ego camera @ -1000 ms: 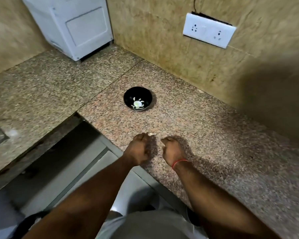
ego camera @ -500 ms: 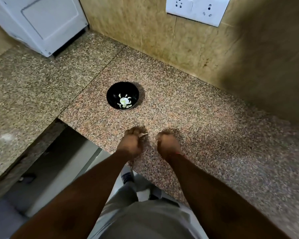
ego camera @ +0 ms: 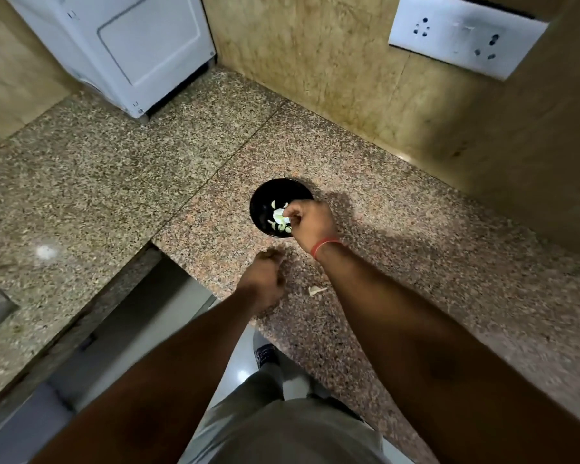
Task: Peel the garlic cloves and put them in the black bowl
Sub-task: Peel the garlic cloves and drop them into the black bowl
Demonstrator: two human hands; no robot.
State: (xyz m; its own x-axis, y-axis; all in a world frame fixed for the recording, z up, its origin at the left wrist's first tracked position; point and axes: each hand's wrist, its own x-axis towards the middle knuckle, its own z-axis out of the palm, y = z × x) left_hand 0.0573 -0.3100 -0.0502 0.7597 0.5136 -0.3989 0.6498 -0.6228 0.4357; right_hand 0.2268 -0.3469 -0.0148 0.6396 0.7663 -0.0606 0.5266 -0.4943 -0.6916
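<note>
The black bowl (ego camera: 265, 202) stands on the speckled granite counter (ego camera: 399, 262), a little out from the wall, and holds several pale peeled garlic cloves (ego camera: 278, 220) gathered in its bottom. No brand, label or writing can be read on it or on anything nearby. The right hand (ego camera: 310, 226), with a red thread (ego camera: 323, 246) round its wrist, hangs over the near right part of the bowl, covering that side of the rim; its fingers are curled downward above the cloves, and whether the tips pinch a clove cannot be told. The left hand (ego camera: 263, 283) is nearer the person, apart from the bowl and over the counter's front part, blurred, with its fingers curled in; what they enclose, if anything, cannot be told. A scrap of pale garlic skin (ego camera: 315, 291) lies on the counter between the two forearms. Farther off, a white appliance (ego camera: 121, 51) stands in the corner, and a white socket plate (ego camera: 462, 38) is set in the tan wall.
</note>
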